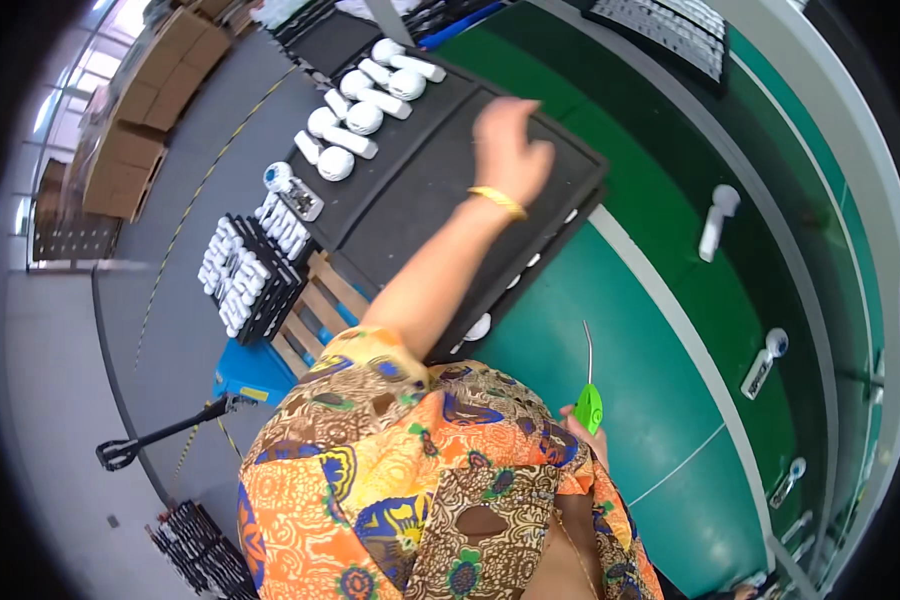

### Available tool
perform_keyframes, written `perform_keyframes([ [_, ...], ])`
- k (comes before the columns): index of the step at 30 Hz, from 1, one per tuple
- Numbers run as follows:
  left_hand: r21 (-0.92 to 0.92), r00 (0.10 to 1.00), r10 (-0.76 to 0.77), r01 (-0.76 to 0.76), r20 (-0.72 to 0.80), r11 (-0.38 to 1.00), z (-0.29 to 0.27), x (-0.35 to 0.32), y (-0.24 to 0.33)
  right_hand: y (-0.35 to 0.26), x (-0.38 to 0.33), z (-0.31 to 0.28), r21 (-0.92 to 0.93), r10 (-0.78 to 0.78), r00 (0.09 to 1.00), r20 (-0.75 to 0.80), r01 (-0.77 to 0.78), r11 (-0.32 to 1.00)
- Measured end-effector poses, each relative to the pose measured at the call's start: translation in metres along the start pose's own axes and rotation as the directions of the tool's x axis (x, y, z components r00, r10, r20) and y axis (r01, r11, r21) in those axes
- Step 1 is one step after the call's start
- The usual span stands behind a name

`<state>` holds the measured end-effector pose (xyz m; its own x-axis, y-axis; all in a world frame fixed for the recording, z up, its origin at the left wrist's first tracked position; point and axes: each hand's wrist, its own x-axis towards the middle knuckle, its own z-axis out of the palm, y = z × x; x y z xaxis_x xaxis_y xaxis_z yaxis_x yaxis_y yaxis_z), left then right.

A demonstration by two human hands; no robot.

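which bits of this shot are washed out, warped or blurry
Head view: the windows at upper left look washed out by glare; head view: the pale strip beside the green surface bows, likely fisheye bending; head view: the left hand looks slightly smeared, while the green tool handle in the right hand looks sharper.

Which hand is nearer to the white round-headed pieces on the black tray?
The left hand. It is over the black tray, to the right of the white pieces; the right hand is farther away, lower in the picture, holding a green-handled tool.
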<state>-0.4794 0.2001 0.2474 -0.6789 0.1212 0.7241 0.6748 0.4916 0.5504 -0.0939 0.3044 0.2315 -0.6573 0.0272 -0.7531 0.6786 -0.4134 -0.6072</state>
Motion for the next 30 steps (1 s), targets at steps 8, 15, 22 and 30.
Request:
perform_keyframes([
  [8, 0.631, 0.568, -0.593, 0.765, -0.570, 0.127, -0.259, -0.053, -0.224, 0.002, 0.009, 0.018, -0.214, -0.041, 0.993, 0.108, 0.063, 0.975],
  [15, 0.541, 0.322, -0.754, 0.839, -0.572, -0.052, -0.263, -0.056, -0.251, 0.002, 0.015, 0.034, -0.329, -0.048, 0.992, 0.117, 0.085, 0.940],
  [22, -0.177, 0.072, -0.985, 0.983, 0.154, 0.044, -0.309, -0.070, -0.275, -0.007, 0.009, 0.052, -0.385, -0.096, 0.993, 0.066, 0.114, 0.916],
  [30, -0.721, 0.409, -0.742, 0.679, 0.531, -0.142, -0.289, -0.069, -0.055, -0.034, -0.001, 0.074, -0.204, -0.031, 0.971, 0.235, 0.080, 0.976],
])
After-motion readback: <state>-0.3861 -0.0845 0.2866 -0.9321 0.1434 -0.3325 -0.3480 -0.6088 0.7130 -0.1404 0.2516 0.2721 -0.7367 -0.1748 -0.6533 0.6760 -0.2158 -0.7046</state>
